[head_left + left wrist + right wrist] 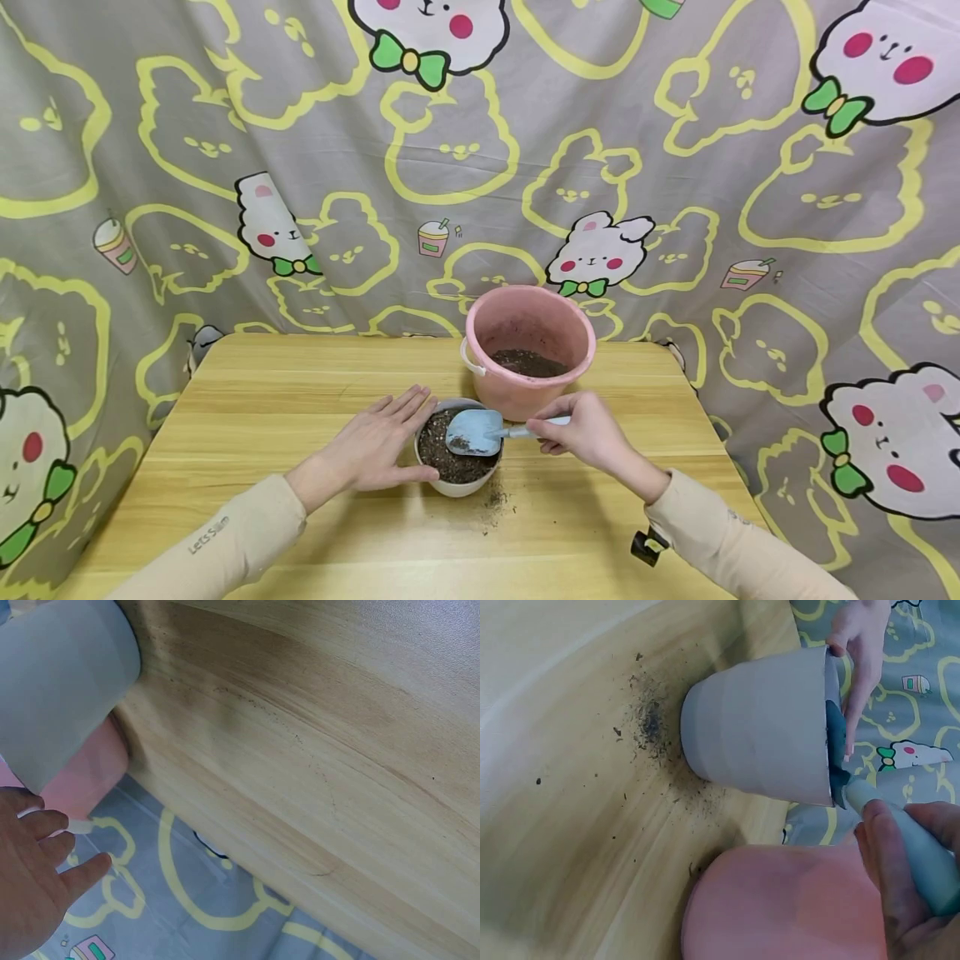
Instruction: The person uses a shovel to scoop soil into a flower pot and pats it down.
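A white flower pot filled with dark soil stands upright on the table. My left hand rests at the pot's left rim, its fingers stretched out and thumb spread toward the near side. In the left wrist view those fingers lie straight beside the pot. My right hand grips the handle of a light blue trowel, whose blade lies flat over the soil, with some dirt on it. The right wrist view shows fingers curled round the handle and the blade at the pot's mouth.
A pink bucket with a white handle and soil inside stands just behind and right of the pot. Spilled soil is scattered on the wooden table by the pot's base. A patterned curtain hangs behind the table.
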The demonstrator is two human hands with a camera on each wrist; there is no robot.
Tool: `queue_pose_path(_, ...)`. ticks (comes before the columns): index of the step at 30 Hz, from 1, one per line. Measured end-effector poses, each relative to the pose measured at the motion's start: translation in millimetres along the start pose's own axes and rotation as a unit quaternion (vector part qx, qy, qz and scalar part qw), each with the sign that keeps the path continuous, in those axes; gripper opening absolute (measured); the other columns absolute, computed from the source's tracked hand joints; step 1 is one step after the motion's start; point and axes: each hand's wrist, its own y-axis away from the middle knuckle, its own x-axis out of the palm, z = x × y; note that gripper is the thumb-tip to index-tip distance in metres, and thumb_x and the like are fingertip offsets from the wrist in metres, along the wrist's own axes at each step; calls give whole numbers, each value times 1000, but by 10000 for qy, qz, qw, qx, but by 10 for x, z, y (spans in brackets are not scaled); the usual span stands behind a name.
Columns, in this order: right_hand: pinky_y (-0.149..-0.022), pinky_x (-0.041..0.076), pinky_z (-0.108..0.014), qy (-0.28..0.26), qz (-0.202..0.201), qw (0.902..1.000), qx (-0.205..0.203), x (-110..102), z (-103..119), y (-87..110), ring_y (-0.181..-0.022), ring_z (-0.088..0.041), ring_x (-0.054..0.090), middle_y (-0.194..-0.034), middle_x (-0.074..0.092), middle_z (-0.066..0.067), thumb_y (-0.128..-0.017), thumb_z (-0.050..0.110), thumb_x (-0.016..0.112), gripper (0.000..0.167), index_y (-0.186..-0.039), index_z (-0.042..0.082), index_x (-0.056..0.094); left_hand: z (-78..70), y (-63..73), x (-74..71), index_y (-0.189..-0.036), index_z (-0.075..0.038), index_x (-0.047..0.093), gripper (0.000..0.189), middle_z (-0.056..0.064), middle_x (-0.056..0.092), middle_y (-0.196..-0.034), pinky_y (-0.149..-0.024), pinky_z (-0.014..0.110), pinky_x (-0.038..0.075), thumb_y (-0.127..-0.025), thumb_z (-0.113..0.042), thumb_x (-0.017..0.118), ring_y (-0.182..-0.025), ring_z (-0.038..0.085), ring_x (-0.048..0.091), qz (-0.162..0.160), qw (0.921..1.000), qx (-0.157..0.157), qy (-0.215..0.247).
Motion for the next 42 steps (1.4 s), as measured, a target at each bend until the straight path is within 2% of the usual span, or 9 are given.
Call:
queue_pose_path(4,-57,65,-32,430,50,9990,-89,5,25,11,-59,-18,76,-78,78,-11,-94,16,79,16,-100,2,82,-5,7,-4,-164,-5,36,104,18,36,-171,-124,57,41,-92,-78,57,-160,34,36,-10,10000,3,7)
queue_pose_path(8,-54,64,-33,610,88,9980,-143,12,50,9,-55,-18,74,-82,79,-10,-94,18,79,13,-100,6,82,0,12,4,-164,-5,36,105,18,36,-171,-124,57,41,-92,-78,57,-160,34,37,-15,10000,-4,1)
queue_pose_path(12,-58,66,-36,450,169,9988,-121,-26,54,-10,-59,-21,76,-82,79,-13,-95,19,79,18,-103,4,82,6,10,8,-164,-5,36,105,17,36,-171,-125,57,41,-93,-79,56,-160,34,36,-3,10000,-32,2)
queue_pose_path(17,-65,68,-39,86,309,9993,-172,-175,68,-35,-68,-24,78,-79,78,-12,-95,19,79,24,-105,-3,81,11,6,8,-163,-4,37,105,18,36,-171,-124,57,41,-93,-79,56,-160,34,36,-3,10000,-36,19)
queue_pose_path(23,-66,68,-37,95,784,9956,-501,-277,89,-71,-70,-22,78,-80,79,-10,-94,15,80,21,-104,-3,81,12,1,5,-164,-5,37,104,17,36,-171,-124,57,42,-93,-79,55,-160,33,36,8,10000,-42,-20)
queue_pose_path(30,-58,65,-33,367,1148,9895,-792,-181,56,-167,-62,-16,73,-85,80,-16,-92,12,82,12,-97,1,82,3,-2,9,-164,-5,37,104,18,36,-171,-124,57,42,-93,-80,54,-160,34,36,45,10000,-17,-2)
queue_pose_path(35,-49,61,-35,919,1113,9844,-1007,-100,52,-201,-51,-10,66,-77,78,-7,-91,16,83,9,-91,8,83,-7,-7,7,-164,-5,36,105,17,36,-171,-124,57,43,-93,-81,53,-160,33,36,57,10000,-15,0)
queue_pose_path(39,-44,55,-28,1120,1078,9830,-975,-62,38,-198,-46,-7,61,-69,74,-2,-91,18,84,8,-91,10,84,-7,-6,11,-164,-4,36,105,18,36,-171,-123,57,43,-93,-80,53,-160,34,36,57,10000,-9,20)
queue_pose_path(42,-42,51,-24,1137,1050,9834,-948,-50,27,-186,-44,-7,60,-68,74,-3,-91,18,84,8,-92,10,84,-3,-7,12,-164,-5,37,105,18,37,-171,-123,56,43,-93,-81,53,-160,34,37,50,10000,-1,-21)
